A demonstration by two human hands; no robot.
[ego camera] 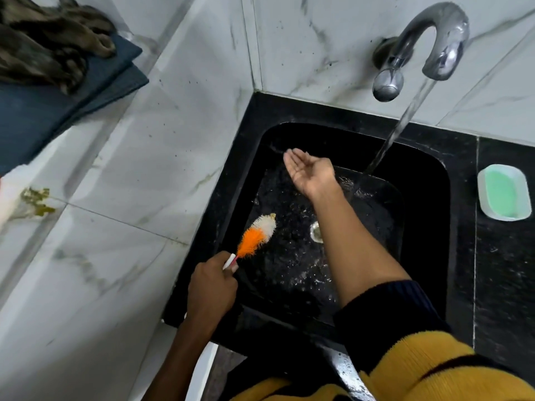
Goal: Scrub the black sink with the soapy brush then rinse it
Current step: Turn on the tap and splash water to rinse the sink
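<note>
The black sink (419, 180) is set into a black counter in the corner of a marble-tiled wall, and its floor is wet and glistening. A chrome tap (434, 41) on the back wall runs a stream of water into the basin's right side. My right hand (311, 172) is open, palm up, over the back of the basin, just left of the stream. My left hand (212, 287) grips the white handle of an orange-and-white bristle brush (256, 237) over the sink's left edge. The drain (316, 231) is partly hidden by my right forearm.
A white soap dish with green soap (503, 192) sits on the counter to the right of the sink. Folded dark blue towels (58, 105) with a brown cloth on top lie on a ledge at the upper left.
</note>
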